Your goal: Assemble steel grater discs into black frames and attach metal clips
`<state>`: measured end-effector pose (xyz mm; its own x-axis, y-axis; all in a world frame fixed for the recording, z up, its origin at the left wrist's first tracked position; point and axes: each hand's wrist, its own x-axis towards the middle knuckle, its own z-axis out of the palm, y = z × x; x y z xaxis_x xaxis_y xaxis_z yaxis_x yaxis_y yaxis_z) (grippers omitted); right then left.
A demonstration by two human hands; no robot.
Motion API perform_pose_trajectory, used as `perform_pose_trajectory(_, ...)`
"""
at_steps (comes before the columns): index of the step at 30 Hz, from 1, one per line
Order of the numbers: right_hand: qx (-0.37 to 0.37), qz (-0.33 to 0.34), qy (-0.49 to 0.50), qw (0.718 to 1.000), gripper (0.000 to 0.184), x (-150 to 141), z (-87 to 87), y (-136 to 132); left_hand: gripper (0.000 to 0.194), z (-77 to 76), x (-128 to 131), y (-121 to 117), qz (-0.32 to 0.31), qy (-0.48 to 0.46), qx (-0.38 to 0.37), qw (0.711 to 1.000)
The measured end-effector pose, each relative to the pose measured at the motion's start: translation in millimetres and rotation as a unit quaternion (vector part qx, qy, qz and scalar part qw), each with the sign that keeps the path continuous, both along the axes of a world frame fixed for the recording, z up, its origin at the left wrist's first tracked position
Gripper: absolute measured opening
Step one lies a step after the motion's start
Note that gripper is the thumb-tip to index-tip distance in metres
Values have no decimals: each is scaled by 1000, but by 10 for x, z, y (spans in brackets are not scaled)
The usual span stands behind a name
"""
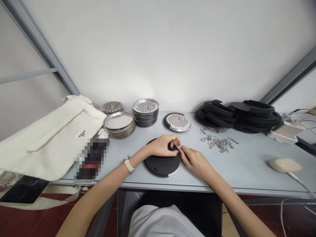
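Observation:
A round black disc (161, 164) with a silver metal rim showing at its right lies on the table before me. My left hand (164, 144) is over its upper part, fingers curled and thumb meeting fingertips at a small metal wire clip (178, 147). From the right, my right hand (197, 162) pinches the same clip between thumb and forefinger, at the disc's upper right edge. The fingers hide most of the clip, and how it sits against the disc cannot be made out. Several loose wire clips (219, 143) lie to the right.
Behind my hands lies a perforated metal grater disc (178, 121) in a black holder. Stacked metal discs (145, 113) and plain ones (118, 126) stand left. Black rings (256, 115) are piled right. A white bag (54, 141) and a computer mouse (285, 164) flank the table.

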<state>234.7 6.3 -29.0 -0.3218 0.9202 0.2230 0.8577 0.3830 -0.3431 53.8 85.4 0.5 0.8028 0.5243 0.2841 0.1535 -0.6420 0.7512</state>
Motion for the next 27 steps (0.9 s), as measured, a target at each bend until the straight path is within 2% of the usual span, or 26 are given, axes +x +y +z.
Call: perform_pose_trajectory(27,34,4,14,999,25,17,-74,10,31,-48,-19,33,-1,-6,-40,999)
